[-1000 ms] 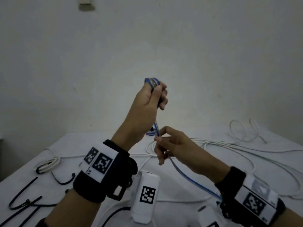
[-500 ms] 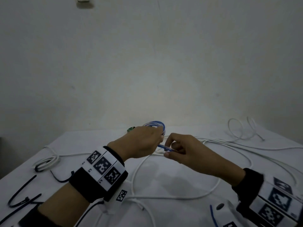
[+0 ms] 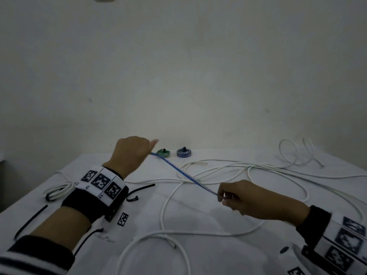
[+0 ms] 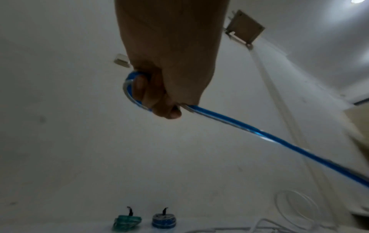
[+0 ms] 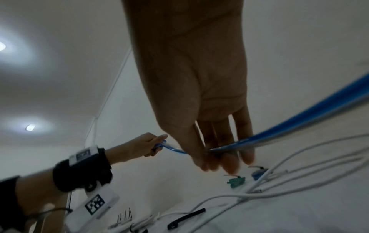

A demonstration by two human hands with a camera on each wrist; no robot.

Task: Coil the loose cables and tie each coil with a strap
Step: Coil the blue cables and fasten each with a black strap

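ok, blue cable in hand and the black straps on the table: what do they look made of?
Blue cable: looks like a glossy plastic jacket, likely PVC; bright highlights run along it, and it bends smoothly where the left hand holds it. A clear or pale strip runs alongside. Black straps: probably matte nylon cable ties; thin, flat, one with a small head. Neither is certain.

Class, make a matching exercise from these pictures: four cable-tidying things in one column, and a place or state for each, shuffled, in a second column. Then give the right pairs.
Things:
1. blue cable
2. green coil
3. white cable
4. black strap

Places or states:
A. lies loose, sprawled over the table
B. stretched in the air between both hands
C. tied, at the far table edge beside the blue coil
D. lies unused on the table near the left wrist

Pairs: 1-B, 2-C, 3-A, 4-D
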